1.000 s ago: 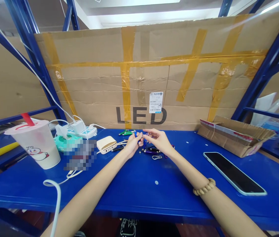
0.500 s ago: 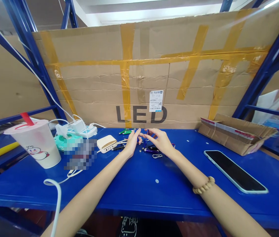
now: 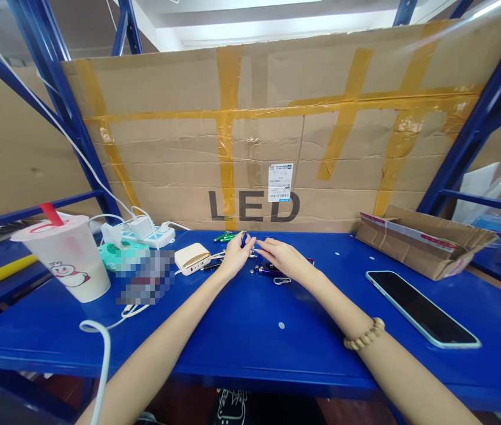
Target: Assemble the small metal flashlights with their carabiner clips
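Blue and shiny, a small piece (image 3: 244,239) stands in the left hand (image 3: 233,258), whose fingers are closed around it above the middle of the table (image 3: 232,342). The right hand (image 3: 284,258) has its fingertips drawn narrow just beside the left's; whether they grip anything I cannot tell. Under and near the right hand lie dark pens (image 3: 268,271) and a silver clip (image 3: 282,281), with green pens (image 3: 225,237) behind the left. Farther out, a cream power bank (image 3: 192,260) and lidded cup (image 3: 71,265) sit left, a phone (image 3: 422,309) and open carton (image 3: 427,255) right
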The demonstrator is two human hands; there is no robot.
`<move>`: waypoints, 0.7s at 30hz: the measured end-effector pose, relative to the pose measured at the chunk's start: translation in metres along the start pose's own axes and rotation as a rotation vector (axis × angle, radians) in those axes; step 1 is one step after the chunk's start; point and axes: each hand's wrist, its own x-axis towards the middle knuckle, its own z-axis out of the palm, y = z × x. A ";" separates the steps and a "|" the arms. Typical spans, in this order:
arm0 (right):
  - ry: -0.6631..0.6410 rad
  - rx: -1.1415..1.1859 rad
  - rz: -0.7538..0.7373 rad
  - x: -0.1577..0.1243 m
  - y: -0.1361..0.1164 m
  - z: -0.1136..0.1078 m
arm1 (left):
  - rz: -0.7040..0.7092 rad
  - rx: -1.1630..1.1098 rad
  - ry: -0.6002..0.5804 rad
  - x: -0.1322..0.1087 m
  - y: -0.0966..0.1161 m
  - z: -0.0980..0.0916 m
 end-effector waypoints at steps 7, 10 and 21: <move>-0.003 -0.042 -0.027 0.000 0.003 0.003 | 0.006 0.058 -0.008 0.001 -0.004 -0.001; 0.030 0.009 -0.006 0.001 0.002 0.004 | 0.012 0.061 0.001 0.002 -0.003 -0.001; 0.198 0.115 0.062 0.003 -0.003 0.012 | 0.101 0.163 0.027 -0.003 0.009 0.001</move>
